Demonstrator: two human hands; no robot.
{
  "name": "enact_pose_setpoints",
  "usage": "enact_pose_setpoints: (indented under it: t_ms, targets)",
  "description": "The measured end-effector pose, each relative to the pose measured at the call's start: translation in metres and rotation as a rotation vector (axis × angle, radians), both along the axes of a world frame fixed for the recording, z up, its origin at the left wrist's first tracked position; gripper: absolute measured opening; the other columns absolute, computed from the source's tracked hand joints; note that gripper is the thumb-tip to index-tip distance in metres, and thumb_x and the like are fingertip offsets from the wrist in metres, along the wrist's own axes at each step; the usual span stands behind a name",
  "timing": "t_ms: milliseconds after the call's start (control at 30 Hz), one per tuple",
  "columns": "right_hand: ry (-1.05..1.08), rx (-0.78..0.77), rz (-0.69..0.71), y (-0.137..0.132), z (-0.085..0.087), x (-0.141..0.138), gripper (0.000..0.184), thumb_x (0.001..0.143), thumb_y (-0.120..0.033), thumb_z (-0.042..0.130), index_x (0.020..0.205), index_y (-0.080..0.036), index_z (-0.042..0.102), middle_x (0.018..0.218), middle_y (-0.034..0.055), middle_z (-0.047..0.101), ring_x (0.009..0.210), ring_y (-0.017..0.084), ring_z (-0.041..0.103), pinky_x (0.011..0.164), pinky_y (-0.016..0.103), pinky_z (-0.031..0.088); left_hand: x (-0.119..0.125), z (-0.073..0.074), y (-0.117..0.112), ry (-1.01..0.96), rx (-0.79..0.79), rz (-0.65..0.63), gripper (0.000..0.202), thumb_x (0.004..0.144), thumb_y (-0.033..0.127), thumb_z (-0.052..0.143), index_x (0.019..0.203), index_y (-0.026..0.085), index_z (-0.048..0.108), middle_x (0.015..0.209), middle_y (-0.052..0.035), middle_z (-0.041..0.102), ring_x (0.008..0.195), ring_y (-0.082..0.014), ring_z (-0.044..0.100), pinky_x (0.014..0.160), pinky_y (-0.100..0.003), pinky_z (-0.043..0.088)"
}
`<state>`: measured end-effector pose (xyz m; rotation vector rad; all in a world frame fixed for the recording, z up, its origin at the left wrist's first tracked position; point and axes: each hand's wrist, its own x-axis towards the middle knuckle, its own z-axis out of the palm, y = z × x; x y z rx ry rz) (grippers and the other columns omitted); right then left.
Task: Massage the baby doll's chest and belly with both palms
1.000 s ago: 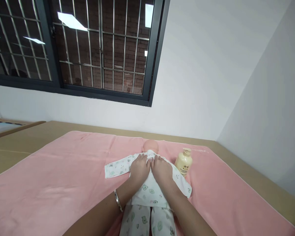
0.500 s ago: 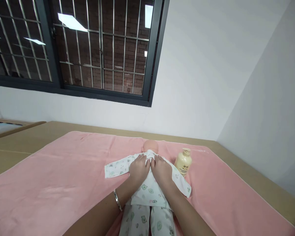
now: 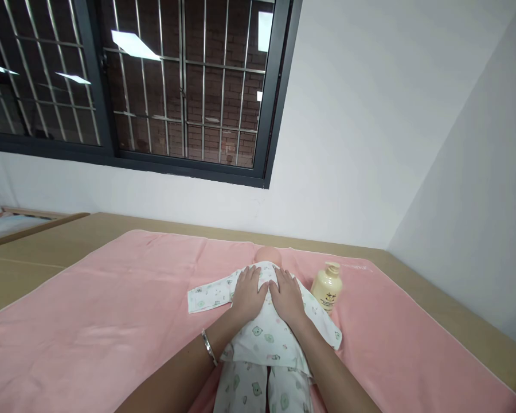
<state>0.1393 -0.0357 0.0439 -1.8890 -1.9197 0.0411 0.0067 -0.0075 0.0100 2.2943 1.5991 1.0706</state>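
Note:
A baby doll lies on its back on a pink towel (image 3: 112, 321), its bare head (image 3: 268, 256) pointing away from me. It wears a white printed top (image 3: 264, 335) and matching trousers (image 3: 258, 390). My left hand (image 3: 248, 291) lies flat on the doll's chest, fingers stretched toward the collar. My right hand (image 3: 287, 293) lies flat beside it, on the other side of the chest. Both hands press on the top and hold nothing. A silver bangle (image 3: 208, 347) circles my left wrist.
A cream pump bottle (image 3: 327, 287) stands upright on the towel just right of the doll. The towel covers a tan surface (image 3: 34, 252) against a white wall, under a barred dark window (image 3: 155, 86). A wall closes in on the right.
Both hands have slid a little further up the doll's chest and lie flatter. The view has shifted slightly left.

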Motion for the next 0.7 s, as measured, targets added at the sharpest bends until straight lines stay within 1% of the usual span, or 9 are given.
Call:
enact_pose_setpoints:
  t_ms: [167,300,400,467,533,600,700]
  targets:
    - [-0.014,-0.010,-0.011,-0.003,0.002,-0.001,0.055,0.096,-0.035,0.026,0.146,-0.015,0.038,0.152,0.0083,0.036,0.142,0.022,0.027,0.116,0.039,0.016,0.000,0.001,-0.001,-0.022,0.006,0.005,0.048,0.093,0.037,0.039,0.136,0.017,0.047,0.143,-0.0109,0.048,0.139,-0.0267,0.034,0.115,-0.046,0.026]
    - [-0.074,0.049,-0.024,-0.007,0.004,-0.004,0.052,0.096,-0.032,0.027,0.141,-0.012,0.045,0.145,0.0120,0.046,0.136,0.024,0.036,0.114,0.039,0.020,-0.001,0.002,-0.003,-0.054,0.000,0.001,0.049,0.092,0.037,0.040,0.136,0.017,0.048,0.142,-0.0099,0.050,0.137,-0.0268,0.037,0.115,-0.045,0.026]
    - [-0.114,0.088,-0.038,-0.010,0.006,-0.006,0.051,0.095,-0.031,0.029,0.136,-0.008,0.050,0.137,0.0149,0.053,0.130,0.026,0.044,0.111,0.038,0.024,-0.003,0.003,-0.002,-0.086,0.011,-0.001,0.048,0.090,0.039,0.043,0.132,0.018,0.051,0.135,-0.0098,0.055,0.130,-0.0271,0.044,0.112,-0.044,0.031]
    - [-0.112,0.093,-0.040,-0.010,0.008,-0.005,0.051,0.095,-0.031,0.030,0.134,-0.008,0.052,0.135,0.0150,0.054,0.128,0.026,0.046,0.109,0.037,0.026,-0.003,0.003,-0.001,-0.110,0.014,0.002,0.046,0.088,0.039,0.046,0.128,0.019,0.053,0.129,-0.0099,0.058,0.124,-0.0266,0.050,0.108,-0.043,0.037]
    - [-0.094,0.089,-0.023,-0.008,0.009,-0.003,0.050,0.095,-0.032,0.031,0.134,-0.009,0.052,0.135,0.0137,0.055,0.127,0.025,0.046,0.109,0.036,0.027,-0.004,0.003,0.001,-0.123,0.015,-0.002,0.045,0.086,0.039,0.048,0.127,0.019,0.054,0.126,-0.0098,0.059,0.120,-0.0259,0.052,0.105,-0.042,0.040]
    - [-0.076,0.083,0.018,-0.005,0.009,0.001,0.049,0.095,-0.032,0.031,0.135,-0.012,0.051,0.135,0.0115,0.055,0.127,0.024,0.046,0.108,0.035,0.028,-0.004,0.003,0.003,-0.112,0.021,-0.008,0.046,0.085,0.039,0.050,0.127,0.020,0.054,0.128,-0.0100,0.058,0.123,-0.0267,0.050,0.106,-0.043,0.039]
    - [-0.067,0.068,0.073,0.000,0.008,0.007,0.050,0.095,-0.031,0.032,0.140,-0.016,0.047,0.137,0.0090,0.054,0.128,0.023,0.045,0.108,0.034,0.028,-0.003,0.002,0.005,-0.085,0.032,0.009,0.048,0.085,0.040,0.052,0.129,0.020,0.053,0.132,-0.0101,0.056,0.130,-0.0293,0.043,0.110,-0.046,0.034]
